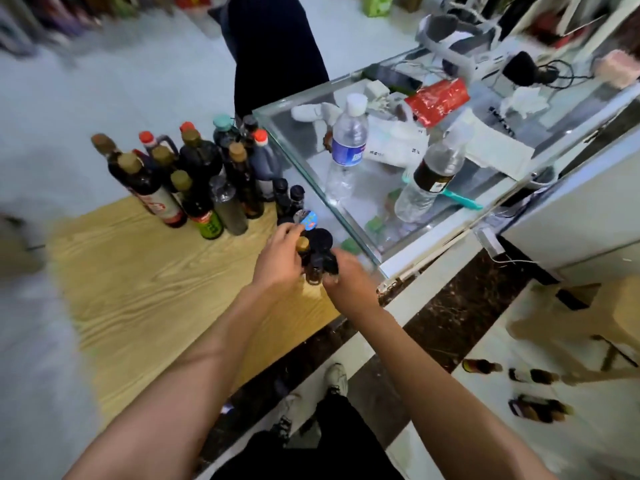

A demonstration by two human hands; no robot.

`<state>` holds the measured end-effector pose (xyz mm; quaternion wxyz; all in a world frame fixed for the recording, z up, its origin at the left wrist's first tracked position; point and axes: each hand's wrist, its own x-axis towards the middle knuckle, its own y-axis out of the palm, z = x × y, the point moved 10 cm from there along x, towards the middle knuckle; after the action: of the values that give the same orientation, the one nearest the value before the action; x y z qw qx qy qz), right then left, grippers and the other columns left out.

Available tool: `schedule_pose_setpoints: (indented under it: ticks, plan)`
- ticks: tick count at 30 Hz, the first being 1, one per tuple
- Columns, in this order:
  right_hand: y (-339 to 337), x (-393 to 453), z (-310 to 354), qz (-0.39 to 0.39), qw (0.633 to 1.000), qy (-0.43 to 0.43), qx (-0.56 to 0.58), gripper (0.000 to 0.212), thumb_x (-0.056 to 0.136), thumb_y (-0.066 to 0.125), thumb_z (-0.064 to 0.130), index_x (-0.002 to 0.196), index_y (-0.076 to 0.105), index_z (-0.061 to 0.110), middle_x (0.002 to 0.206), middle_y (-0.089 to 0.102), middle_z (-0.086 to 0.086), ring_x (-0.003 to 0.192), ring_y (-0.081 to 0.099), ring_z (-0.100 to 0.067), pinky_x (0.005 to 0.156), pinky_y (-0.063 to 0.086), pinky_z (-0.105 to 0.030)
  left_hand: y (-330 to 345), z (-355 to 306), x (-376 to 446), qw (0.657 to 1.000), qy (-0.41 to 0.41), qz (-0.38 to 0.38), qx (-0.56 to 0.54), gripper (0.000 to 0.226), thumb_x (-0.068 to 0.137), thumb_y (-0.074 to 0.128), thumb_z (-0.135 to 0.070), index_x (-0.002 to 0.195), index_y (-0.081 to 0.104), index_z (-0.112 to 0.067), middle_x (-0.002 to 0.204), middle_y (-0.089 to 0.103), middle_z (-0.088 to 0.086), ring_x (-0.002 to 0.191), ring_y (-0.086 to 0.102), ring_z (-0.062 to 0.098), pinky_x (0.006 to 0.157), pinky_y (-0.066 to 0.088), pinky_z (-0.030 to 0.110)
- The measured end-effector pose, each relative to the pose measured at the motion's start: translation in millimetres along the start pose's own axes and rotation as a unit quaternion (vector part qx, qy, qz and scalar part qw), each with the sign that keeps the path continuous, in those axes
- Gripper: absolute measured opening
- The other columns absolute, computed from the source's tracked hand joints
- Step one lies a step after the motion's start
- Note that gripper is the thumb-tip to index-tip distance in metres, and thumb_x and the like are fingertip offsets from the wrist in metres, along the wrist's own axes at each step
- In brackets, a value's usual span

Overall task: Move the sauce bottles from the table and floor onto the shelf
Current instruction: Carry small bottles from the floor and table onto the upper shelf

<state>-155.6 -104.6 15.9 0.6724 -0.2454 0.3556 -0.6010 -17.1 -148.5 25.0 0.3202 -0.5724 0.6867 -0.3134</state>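
On the wooden desk [145, 292], far edge, we count a standing cluster of tall sauce bottles [194, 174]: dark contents, caps in red, olive, teal and black, labels partly blurred. Just to its right, beside the glass counter [346, 216], stand small black-capped bottles [289, 199].

Near these, our two hands meet over a group of small dark bottles [317, 258]. Our left hand [280, 258] has its fingers curled round a small bottle with a gold cap [302, 243]. Our right hand [349, 275] closes on the small dark bottles from the right, fingers wrapped at their near side. A round blue-and-silver lid [306, 217] shows just beyond the left hand's fingertips.

On the glass counter we list two clear plastic water bottles, one with a blue label [348, 140] and one with a dark label [433, 174], a red packet [438, 100], papers, cables and a teal-handled item.

On the floor [519, 427] at near right lie three small dark bottles on their sides [526, 386], well apart from the desk.

At the far side a person in dark trousers [273, 53] stands by the counter's corner. Our own white shoe [336, 377] shows below.
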Motion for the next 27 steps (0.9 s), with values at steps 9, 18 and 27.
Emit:
schedule_pose_setpoints:
  ticks: [9,18,27]
  plan:
    - [43,43,-25,0.078,0.996,0.036,-0.003,0.038,0.084,0.070,0.035,0.116,0.058,0.019,0.115,0.059,-0.008,0.101,0.062,-0.030,0.081,0.054,-0.045,44,28,30,0.990,-0.026,0.131,0.038,0.070,0.079,0.061,-0.005,0.145,0.038,-0.013,0.137,0.049,0.014,0.125,0.047,0.032,0.102,0.041,0.039]
    - [58,57,-42,0.101,0.993,0.054,-0.024,0.039,0.087,0.069,0.038,0.116,0.060,0.014,0.116,0.059,-0.011,0.101,0.061,-0.033,0.073,0.049,-0.037,49,49,44,0.993,-0.089,0.071,-0.041,0.035,0.074,0.073,-0.006,0.105,0.062,-0.018,0.104,0.053,0.005,0.098,0.056,0.029,0.085,0.048,0.041]
    - [51,52,-54,0.102,0.987,0.079,0.097,0.035,0.079,0.077,0.030,0.108,0.063,0.017,0.101,0.065,0.000,0.092,0.062,-0.020,0.073,0.049,-0.034,55,59,27,0.977,-0.104,0.091,-0.165,0.028,0.084,0.070,-0.006,0.091,0.048,-0.021,0.090,0.062,0.000,0.087,0.057,0.020,0.077,0.045,0.035]
